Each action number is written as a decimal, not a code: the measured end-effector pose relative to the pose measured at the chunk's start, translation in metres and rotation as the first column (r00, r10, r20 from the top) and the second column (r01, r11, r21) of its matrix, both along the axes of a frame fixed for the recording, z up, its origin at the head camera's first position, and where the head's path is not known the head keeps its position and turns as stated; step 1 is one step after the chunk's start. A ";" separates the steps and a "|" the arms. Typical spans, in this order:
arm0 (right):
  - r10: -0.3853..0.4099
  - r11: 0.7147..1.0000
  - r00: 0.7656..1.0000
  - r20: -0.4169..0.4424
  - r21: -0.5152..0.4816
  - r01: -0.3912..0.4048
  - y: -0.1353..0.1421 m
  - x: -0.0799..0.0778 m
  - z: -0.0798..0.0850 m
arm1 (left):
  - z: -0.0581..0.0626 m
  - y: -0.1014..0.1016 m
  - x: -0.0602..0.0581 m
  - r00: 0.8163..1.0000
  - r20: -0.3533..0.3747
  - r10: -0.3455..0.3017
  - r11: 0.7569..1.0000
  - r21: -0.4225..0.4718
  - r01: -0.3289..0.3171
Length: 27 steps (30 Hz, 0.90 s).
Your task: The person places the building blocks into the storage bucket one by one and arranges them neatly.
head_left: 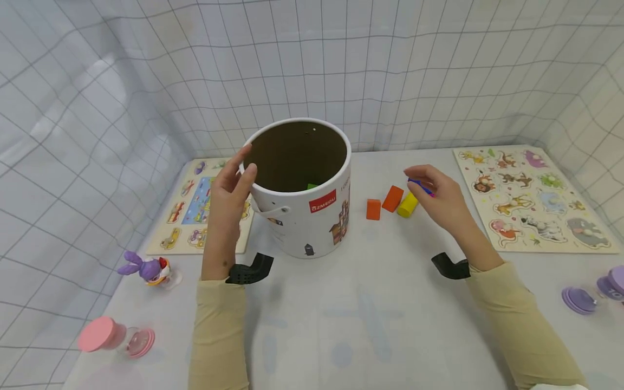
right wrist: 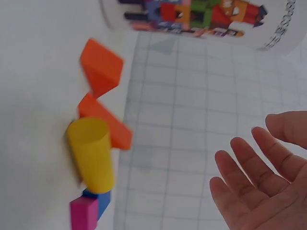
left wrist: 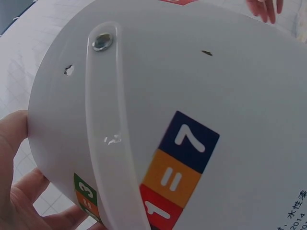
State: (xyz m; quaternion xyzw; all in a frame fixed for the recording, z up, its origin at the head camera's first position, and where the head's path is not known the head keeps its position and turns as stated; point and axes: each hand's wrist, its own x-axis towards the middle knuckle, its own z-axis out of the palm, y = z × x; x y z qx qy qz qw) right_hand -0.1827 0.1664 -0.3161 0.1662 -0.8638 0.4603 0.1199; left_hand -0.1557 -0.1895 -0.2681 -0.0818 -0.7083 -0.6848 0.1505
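Note:
A white bucket with printed pictures and a pale handle stands tall in the middle of the head view. My left hand holds its left rim, fingers and thumb at the edge. Inside the bucket, a bit of a green block shows; the rest is hidden. My right hand hovers with its fingers loosely spread, holding nothing. Beside it on the table lie two orange blocks, a yellow cylinder block, a blue block and a magenta block.
An animal puzzle board lies at the right and a vehicle puzzle board at the left, partly behind my left arm. Near the left edge are a purple-eared toy and a pink-capped item; purple-capped items sit at the right.

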 end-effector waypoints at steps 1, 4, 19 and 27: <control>-0.028 0.999 0.999 0.028 0.032 0.027 0.006 -0.002 -0.006 | 0.000 0.000 0.000 1.000 -0.001 -0.002 1.000 0.004 0.002; -0.085 0.986 0.988 0.132 0.157 0.064 0.020 -0.010 -0.024 | 0.000 -0.001 0.001 1.000 -0.003 -0.001 1.000 0.009 0.001; -0.037 0.907 0.964 0.263 0.413 -0.078 0.032 -0.035 -0.063 | -0.001 -0.003 0.002 1.000 0.018 -0.002 1.000 0.013 0.002; -0.121 0.877 0.961 0.250 0.481 -0.014 0.037 -0.034 -0.064 | 0.009 0.005 0.009 1.000 0.002 0.002 1.000 -0.011 -0.002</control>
